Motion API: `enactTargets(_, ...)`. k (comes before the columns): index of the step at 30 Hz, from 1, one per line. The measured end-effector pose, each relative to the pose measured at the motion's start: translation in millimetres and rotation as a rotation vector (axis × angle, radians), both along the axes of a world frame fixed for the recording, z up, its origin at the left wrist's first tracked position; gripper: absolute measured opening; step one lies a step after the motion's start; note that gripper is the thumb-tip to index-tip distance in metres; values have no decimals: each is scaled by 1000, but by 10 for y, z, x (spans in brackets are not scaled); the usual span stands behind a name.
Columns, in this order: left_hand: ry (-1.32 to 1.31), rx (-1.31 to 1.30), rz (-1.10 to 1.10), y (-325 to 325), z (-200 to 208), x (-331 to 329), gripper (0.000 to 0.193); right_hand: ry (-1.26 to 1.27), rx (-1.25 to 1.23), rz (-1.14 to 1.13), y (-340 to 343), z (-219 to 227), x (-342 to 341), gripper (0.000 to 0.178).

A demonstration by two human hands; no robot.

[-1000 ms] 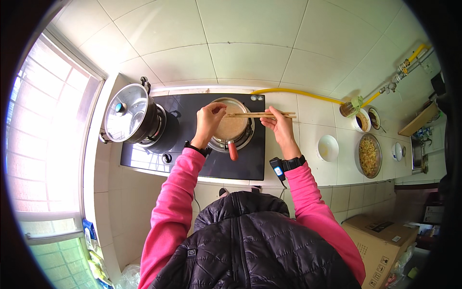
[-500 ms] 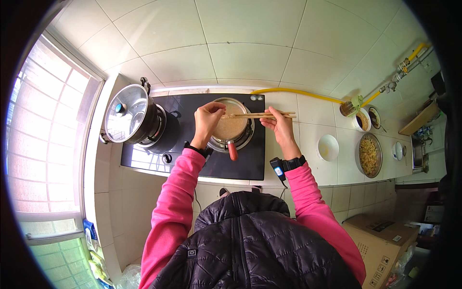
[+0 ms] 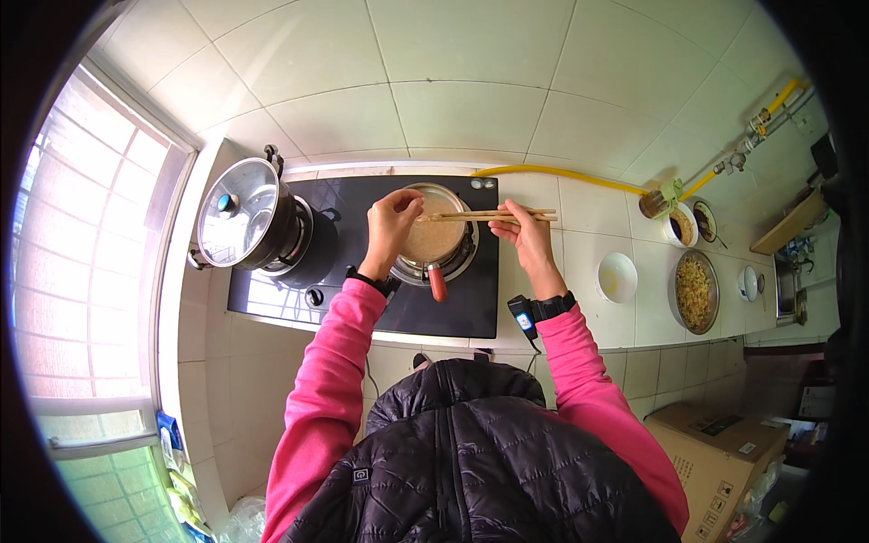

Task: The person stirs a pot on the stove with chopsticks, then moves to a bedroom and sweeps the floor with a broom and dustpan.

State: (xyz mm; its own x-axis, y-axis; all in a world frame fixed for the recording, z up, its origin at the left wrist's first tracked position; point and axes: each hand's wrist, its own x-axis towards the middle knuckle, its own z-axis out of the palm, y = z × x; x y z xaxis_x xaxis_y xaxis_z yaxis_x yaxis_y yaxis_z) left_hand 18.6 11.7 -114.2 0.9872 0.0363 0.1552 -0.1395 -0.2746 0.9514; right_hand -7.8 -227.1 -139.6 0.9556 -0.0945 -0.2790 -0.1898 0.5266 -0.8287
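A small round pan (image 3: 429, 245) with a red handle (image 3: 438, 285) sits on the right burner, with pale tan batter-like contents in it. My right hand (image 3: 525, 237) holds a pair of wooden chopsticks (image 3: 475, 216), which lie level across the pan's top. Their tips reach left to my left hand (image 3: 389, 231). My left hand is over the pan's left rim, thumb and fingers pinched together beside the tips. Whatever is in that pinch is too small to make out.
A dark pot with a glass lid (image 3: 240, 213) stands on the left burner of the black hob (image 3: 362, 308). To the right are a white bowl (image 3: 617, 277), a metal bowl of chopped yellowish food (image 3: 695, 291) and smaller bowls. A yellow gas hose (image 3: 561, 172) runs behind.
Almost nothing differs. My left fingers have shifted very slightly beside the chopstick tips, while my right hand keeps its place.
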Motion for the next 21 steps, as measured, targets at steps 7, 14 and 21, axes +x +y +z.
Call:
enactTargets(7, 213, -570, -78, 4, 33, 6, 20, 7, 0, -8, 7, 9, -11, 22)
enactTargets(14, 338, -721, -101, 69, 107, -9, 19, 8, -10, -7, 16, 17, -26, 23)
enactTargets(21, 387, -823, -155, 76, 181, -37, 28, 8, -14, -6, 21, 29, -39, 24)
